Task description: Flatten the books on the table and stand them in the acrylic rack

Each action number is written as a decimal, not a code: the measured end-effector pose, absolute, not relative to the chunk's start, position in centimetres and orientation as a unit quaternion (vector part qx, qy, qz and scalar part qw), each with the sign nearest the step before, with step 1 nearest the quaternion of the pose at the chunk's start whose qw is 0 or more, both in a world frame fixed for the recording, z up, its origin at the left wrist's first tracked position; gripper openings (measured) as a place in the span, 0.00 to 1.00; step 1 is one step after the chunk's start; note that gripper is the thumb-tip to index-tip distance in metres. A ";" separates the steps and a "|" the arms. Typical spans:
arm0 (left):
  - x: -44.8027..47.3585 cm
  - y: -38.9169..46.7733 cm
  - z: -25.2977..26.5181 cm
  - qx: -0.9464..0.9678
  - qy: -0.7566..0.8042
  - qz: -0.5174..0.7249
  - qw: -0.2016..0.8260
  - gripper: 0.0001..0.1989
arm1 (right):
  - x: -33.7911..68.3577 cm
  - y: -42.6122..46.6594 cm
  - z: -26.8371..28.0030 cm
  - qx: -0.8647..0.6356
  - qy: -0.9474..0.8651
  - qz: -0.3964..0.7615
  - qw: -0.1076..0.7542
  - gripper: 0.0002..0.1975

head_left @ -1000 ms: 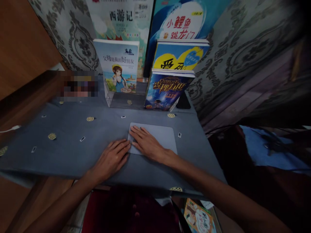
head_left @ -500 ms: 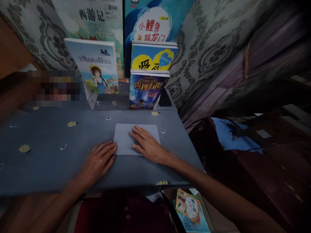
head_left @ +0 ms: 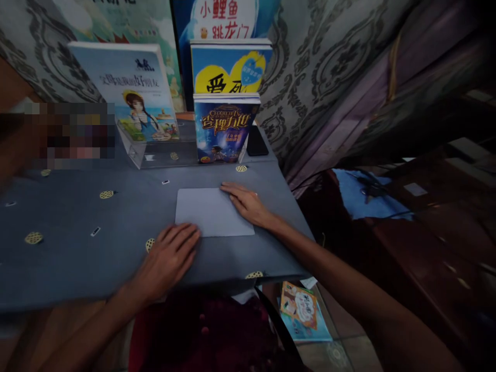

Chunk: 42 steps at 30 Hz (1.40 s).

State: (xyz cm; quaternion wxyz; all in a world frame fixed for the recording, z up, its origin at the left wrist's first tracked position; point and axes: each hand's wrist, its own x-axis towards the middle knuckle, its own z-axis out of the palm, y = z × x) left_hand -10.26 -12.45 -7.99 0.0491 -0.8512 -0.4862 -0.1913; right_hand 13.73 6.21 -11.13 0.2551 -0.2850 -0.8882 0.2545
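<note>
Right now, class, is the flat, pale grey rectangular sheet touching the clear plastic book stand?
Apart: the head view shows a strip of darker grey patterned tablecloth between the pale grey rectangular sheet and the clear plastic book stand.

The one head-worn camera looks forward and down from close above the near edge of the blue-grey cloth-covered table (head_left: 96,268), facing a grey scroll-patterned backdrop (head_left: 310,72)

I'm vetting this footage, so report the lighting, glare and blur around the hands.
Head view: dim overall, darkest toward the right edge; head view: no strong glare on the grey pad; head view: left hand slightly soft, right hand clearer, while pixelation masks a patch at left.
</note>
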 end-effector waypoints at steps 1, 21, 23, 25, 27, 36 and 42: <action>-9.3 -12.5 -7.8 -0.867 -0.464 -0.179 0.036 0.19 | 13.8 6.3 -11.0 -0.286 -0.881 0.271 0.262 0.22; -1.9 -5.4 -7.0 -0.935 -0.344 -0.084 -0.033 0.26 | 14.5 8.3 -9.7 -0.255 -0.531 0.690 0.420 0.24; -1.8 -4.4 -7.0 -0.933 -0.348 -0.084 -0.034 0.25 | 14.7 8.3 -9.5 -0.251 -0.507 0.709 0.421 0.24; -1.7 -3.5 -7.0 -0.931 -0.354 -0.084 -0.033 0.25 | 14.8 8.4 -9.4 -0.248 -0.495 0.720 0.417 0.23; -1.7 -2.4 -7.0 -0.928 -0.363 -0.080 -0.029 0.25 | 14.9 8.4 -9.5 -0.246 -0.490 0.726 0.416 0.24; -1.9 1.2 -6.9 -0.909 -0.410 -0.068 -0.008 0.25 | 15.0 8.5 -9.6 -0.250 -0.494 0.719 0.421 0.24; -2.5 1.0 -6.8 -0.909 -0.413 -0.064 -0.013 0.25 | 14.8 8.2 -9.4 -0.264 -0.493 0.708 0.430 0.24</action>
